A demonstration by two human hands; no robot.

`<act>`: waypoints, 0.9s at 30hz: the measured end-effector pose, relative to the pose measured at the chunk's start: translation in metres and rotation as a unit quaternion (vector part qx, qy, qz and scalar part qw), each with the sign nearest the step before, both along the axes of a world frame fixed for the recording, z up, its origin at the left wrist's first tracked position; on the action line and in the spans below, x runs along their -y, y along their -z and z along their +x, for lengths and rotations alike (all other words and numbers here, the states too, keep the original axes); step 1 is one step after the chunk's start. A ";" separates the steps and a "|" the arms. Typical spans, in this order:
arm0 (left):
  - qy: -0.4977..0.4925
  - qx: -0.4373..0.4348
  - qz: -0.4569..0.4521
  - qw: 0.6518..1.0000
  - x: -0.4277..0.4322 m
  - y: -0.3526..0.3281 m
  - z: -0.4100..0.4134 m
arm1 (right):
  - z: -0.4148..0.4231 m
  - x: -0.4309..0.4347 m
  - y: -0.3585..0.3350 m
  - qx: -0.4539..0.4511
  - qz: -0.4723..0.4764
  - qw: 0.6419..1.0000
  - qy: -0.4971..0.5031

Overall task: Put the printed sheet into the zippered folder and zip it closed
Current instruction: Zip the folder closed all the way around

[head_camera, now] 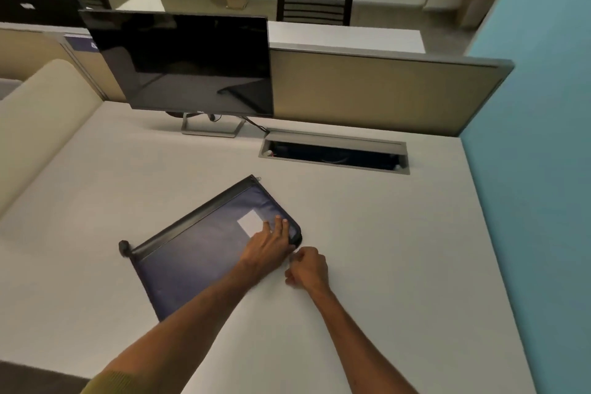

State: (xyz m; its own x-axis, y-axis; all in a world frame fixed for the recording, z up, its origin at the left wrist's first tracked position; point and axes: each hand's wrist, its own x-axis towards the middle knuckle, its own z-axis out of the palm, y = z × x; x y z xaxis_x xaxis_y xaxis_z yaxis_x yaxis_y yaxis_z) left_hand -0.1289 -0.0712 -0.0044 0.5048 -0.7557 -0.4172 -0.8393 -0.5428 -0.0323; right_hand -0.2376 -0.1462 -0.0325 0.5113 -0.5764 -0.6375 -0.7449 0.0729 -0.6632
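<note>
A dark blue zippered folder (195,253) lies flat and slanted on the white desk (399,249), with a white label (250,223) on its face and a black zipper band along its far edge. My left hand (271,245) presses flat on the folder's right corner, fingers apart. My right hand (308,267) is closed just off that corner, fingers pinched at the folder's edge where the zipper runs; the pull itself is hidden. No printed sheet shows outside the folder.
A dark monitor (185,64) stands at the back left. An open cable tray (334,155) is sunk into the desk behind the folder. A beige partition (367,89) closes the back, and a blue wall (537,137) the right.
</note>
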 end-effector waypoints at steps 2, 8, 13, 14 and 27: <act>0.025 0.003 -0.042 0.999 -0.014 -0.006 0.018 | 0.004 -0.016 -0.002 -0.006 0.051 0.999 -0.015; -0.222 0.055 -0.061 0.972 -0.099 -0.009 0.092 | 0.024 -0.064 -0.011 0.027 0.123 0.990 0.067; -0.241 0.037 -0.044 0.969 -0.143 -0.005 0.114 | 0.029 -0.063 -0.019 0.027 0.079 0.988 0.132; -0.234 0.040 -0.042 0.971 -0.146 -0.006 0.113 | 0.028 -0.062 -0.021 0.021 0.061 0.988 0.140; -0.186 -0.072 -0.087 0.976 -0.155 -0.002 0.061 | 0.000 -0.055 -0.040 0.036 -0.163 0.979 0.115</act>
